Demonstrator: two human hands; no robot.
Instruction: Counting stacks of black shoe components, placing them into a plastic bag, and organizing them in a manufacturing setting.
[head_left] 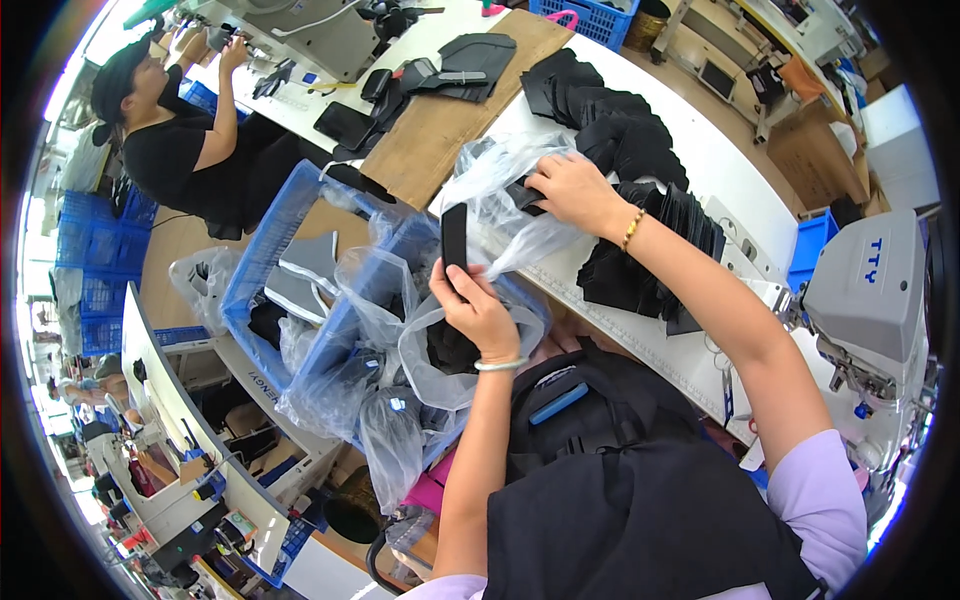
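Note:
My left hand (480, 315) is closed around the lower end of a flat black strip-shaped piece (454, 236), which stands up from the fingers. Further off, my right hand (580, 192) reaches over a clear plastic bag (485, 180) on the white table. Its fingers are pinched on a dark piece (524, 196) at the bag's mouth; most of that piece is hidden. Just beyond and beside the right hand lie stacks of black cut pieces (625, 135), with a further fanned stack (640, 260) under my right forearm.
Blue crates (262, 285) with plastic bags and dark pieces stand left of my left hand. A brown board (470, 105) lies across the table. A grey sewing machine (865, 290) is at the right. A co-worker (180, 140) in black works at the far left.

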